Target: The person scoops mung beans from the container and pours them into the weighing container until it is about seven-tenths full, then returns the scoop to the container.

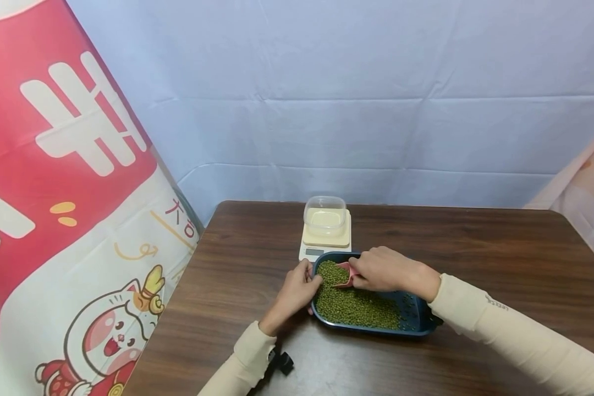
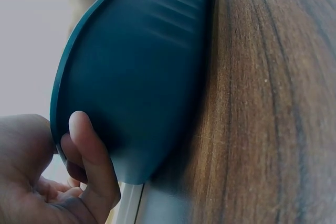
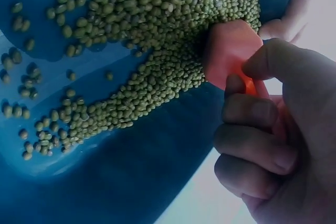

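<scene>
My right hand (image 1: 383, 268) grips the handle of a pink scoop (image 1: 345, 274), its fingers curled round it in the right wrist view. The scoop's mouth is pushed into green mung beans (image 3: 173, 30) at the left end of a dark blue tray (image 1: 416, 313). With thumb and fingers my left hand (image 1: 294, 287) pinches the tray's rim at its left end. From the left wrist view, the tray's outer wall (image 2: 131, 66) slopes down to the table, one finger lying against it. Beans are heaped to the left and front, with scattered ones toward the right end.
A white kitchen scale (image 1: 348, 242) stands just behind the tray, bearing a clear plastic container (image 1: 325, 218). The wooden table (image 1: 500, 264) ends at a pale cloth backdrop (image 1: 346, 99). A black object (image 1: 285, 363) lies by the left sleeve.
</scene>
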`<state>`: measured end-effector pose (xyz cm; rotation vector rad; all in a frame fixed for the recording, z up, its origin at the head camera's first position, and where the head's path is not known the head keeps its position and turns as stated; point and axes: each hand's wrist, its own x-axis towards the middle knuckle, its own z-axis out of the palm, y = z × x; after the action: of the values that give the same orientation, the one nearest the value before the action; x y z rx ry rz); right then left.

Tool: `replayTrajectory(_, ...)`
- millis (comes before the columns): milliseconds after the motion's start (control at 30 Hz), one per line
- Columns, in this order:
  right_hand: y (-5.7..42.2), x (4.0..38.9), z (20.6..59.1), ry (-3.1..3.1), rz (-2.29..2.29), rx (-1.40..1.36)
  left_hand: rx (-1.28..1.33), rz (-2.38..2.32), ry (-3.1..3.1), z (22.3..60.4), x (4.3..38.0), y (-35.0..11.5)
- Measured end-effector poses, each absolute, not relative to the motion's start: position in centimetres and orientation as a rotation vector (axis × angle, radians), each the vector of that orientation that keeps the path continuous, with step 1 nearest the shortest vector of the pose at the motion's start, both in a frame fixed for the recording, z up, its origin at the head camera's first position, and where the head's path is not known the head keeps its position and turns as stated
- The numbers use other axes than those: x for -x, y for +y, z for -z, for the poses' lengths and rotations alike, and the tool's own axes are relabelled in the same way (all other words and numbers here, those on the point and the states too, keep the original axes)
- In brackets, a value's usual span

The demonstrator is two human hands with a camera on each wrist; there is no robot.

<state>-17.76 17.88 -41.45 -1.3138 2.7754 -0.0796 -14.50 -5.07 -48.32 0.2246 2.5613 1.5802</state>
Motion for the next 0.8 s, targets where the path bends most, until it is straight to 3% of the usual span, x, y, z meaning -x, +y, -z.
replayTrajectory(800, 17.1, 17.9, 43.3, 2.781, 0.210, 1.371, -0.235, -1.543, 2.584, 49.3, 14.5, -6.9)
